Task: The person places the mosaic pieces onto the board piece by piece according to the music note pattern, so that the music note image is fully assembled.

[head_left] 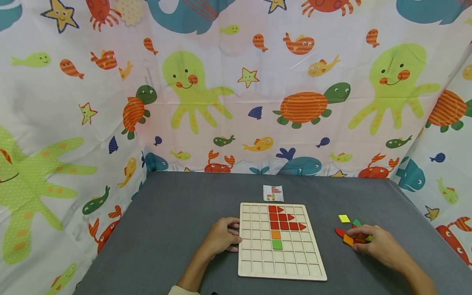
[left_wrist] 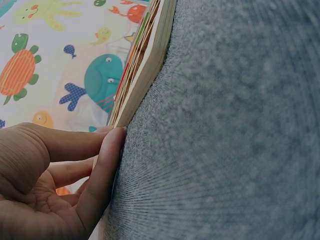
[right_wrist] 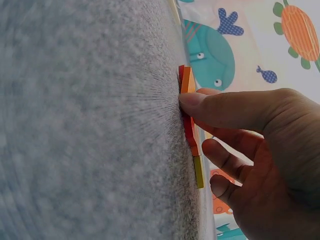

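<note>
A pale wooden grid board (head_left: 254, 266) lies on the dark table with red, orange and green tiles set in its cells. My left hand (head_left: 221, 237) holds the board's left edge, its thumb and fingertips (left_wrist: 117, 137) meeting there in the left wrist view. Off to the right, my right hand (head_left: 381, 246) is over a small heap of loose tiles. Its thumb and forefinger pinch an orange square tile (head_left: 348, 240), seen edge-on as an orange tile (right_wrist: 188, 80) in the right wrist view. The hand hides part of the heap.
A small pattern card (head_left: 273, 193) lies just behind the board. Around the right hand lie a yellow tile (head_left: 344, 218), a red tile (head_left: 339, 232) and a green tile (head_left: 356, 223). A curtain (head_left: 236, 155) printed with sea animals encloses the table (head_left: 184, 205).
</note>
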Action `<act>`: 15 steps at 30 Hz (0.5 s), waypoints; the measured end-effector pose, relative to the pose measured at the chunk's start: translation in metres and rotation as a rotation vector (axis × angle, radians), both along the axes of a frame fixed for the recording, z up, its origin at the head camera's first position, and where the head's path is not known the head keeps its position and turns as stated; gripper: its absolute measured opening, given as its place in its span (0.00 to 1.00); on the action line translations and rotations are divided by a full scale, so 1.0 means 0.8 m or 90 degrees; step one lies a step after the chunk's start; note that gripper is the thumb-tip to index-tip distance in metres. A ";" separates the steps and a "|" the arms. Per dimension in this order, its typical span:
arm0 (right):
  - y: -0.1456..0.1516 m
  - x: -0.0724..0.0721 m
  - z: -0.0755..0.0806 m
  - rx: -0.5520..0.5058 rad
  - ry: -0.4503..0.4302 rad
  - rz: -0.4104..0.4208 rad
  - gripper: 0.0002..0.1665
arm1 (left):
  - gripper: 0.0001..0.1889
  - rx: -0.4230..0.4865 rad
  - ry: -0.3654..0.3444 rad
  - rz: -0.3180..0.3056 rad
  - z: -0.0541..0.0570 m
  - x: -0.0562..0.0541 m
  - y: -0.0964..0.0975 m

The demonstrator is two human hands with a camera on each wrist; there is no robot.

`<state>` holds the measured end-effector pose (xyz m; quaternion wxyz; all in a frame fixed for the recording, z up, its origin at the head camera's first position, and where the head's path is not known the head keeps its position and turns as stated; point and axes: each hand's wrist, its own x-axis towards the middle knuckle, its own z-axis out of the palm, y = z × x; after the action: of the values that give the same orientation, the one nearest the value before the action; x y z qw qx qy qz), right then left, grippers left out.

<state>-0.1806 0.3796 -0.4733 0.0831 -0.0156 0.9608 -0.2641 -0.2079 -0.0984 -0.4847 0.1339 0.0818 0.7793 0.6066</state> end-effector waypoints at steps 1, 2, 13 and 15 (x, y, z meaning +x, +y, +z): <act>0.000 0.000 0.000 0.002 0.001 0.001 0.23 | 0.33 0.001 0.002 0.001 0.000 0.000 0.000; 0.000 0.000 0.000 0.003 0.002 0.002 0.24 | 0.34 0.001 0.002 0.001 0.000 0.001 0.000; 0.000 0.003 -0.002 0.021 0.000 0.002 0.24 | 0.34 0.001 0.002 0.001 0.001 0.001 0.000; -0.001 0.003 -0.002 0.021 -0.001 0.000 0.23 | 0.34 0.001 0.003 0.002 0.000 0.001 0.000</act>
<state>-0.1780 0.3791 -0.4748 0.0838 -0.0141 0.9649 -0.2484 -0.2073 -0.0987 -0.4846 0.1314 0.0823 0.7791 0.6074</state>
